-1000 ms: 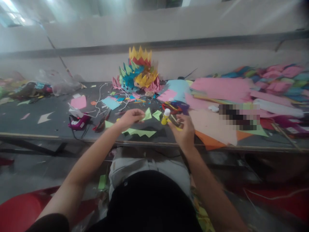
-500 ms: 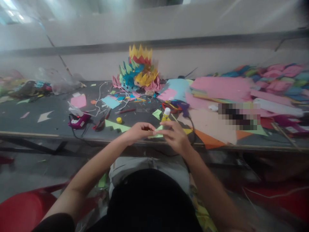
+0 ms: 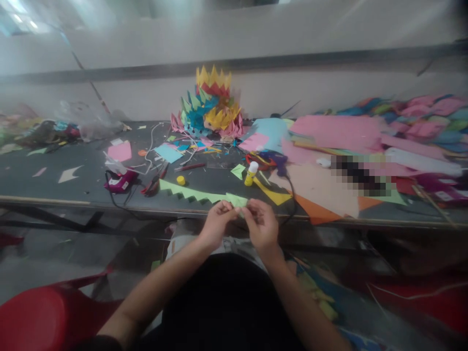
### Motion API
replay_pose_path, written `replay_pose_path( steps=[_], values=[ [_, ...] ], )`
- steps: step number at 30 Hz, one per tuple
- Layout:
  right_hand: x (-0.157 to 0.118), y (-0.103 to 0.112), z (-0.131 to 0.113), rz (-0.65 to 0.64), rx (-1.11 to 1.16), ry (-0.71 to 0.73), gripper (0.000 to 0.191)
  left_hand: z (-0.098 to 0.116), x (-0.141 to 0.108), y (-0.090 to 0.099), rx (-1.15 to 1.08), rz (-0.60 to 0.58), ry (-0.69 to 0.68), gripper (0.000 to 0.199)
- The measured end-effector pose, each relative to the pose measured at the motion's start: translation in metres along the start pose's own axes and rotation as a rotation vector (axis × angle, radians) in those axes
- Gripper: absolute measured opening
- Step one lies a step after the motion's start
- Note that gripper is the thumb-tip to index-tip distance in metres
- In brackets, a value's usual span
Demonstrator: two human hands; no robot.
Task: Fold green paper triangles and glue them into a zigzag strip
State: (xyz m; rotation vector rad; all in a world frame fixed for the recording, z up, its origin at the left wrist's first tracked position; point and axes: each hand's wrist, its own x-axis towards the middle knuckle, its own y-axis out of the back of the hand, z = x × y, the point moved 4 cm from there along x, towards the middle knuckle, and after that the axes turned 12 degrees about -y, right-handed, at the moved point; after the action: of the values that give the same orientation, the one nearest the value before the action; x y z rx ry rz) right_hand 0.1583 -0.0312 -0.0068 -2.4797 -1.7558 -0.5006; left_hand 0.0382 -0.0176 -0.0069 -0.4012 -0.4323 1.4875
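Paper point(image 3: 237, 200) between the two hands point(image 3: 215, 225) point(image 3: 263, 225)

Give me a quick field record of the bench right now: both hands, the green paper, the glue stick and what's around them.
Left hand: fingers at the green paper
Right hand: pinching the same paper
Green strip: zigzag lower edge, running left from the held paper; join unclear
Glue stick: upright, white end up, beyond the hands
Yellow cap: apart from the stick, behind the strip
Backdrop: paper crowns stacked at the table's rear
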Motion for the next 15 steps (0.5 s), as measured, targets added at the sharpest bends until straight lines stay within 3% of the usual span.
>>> replay_pose_path(
  steps=[3, 8, 12, 15],
  values=[
    [-0.008, 0.004, -0.004, 0.006, -0.035, 0.014, 0.019, -0.007, -0.009, 0.004, 0.032, 0.056, -0.035, 0.037],
    [-0.019, 0.006, -0.004, -0.137, -0.065, -0.035, 0.013, -0.012, -0.017, 0.010, 0.107, 0.065, -0.126, 0.039],
    [-0.014, 0.009, 0.010, -0.176, 0.014, -0.207, 0.019, -0.003, -0.014, 0.015, 0.358, -0.071, -0.199, 0.031],
    [0.003, 0.020, 0.018, -0.120, 0.003, -0.231, 0.021, 0.022, 0.002, 0.021, 0.754, -0.250, -0.442, 0.015]
  ],
)
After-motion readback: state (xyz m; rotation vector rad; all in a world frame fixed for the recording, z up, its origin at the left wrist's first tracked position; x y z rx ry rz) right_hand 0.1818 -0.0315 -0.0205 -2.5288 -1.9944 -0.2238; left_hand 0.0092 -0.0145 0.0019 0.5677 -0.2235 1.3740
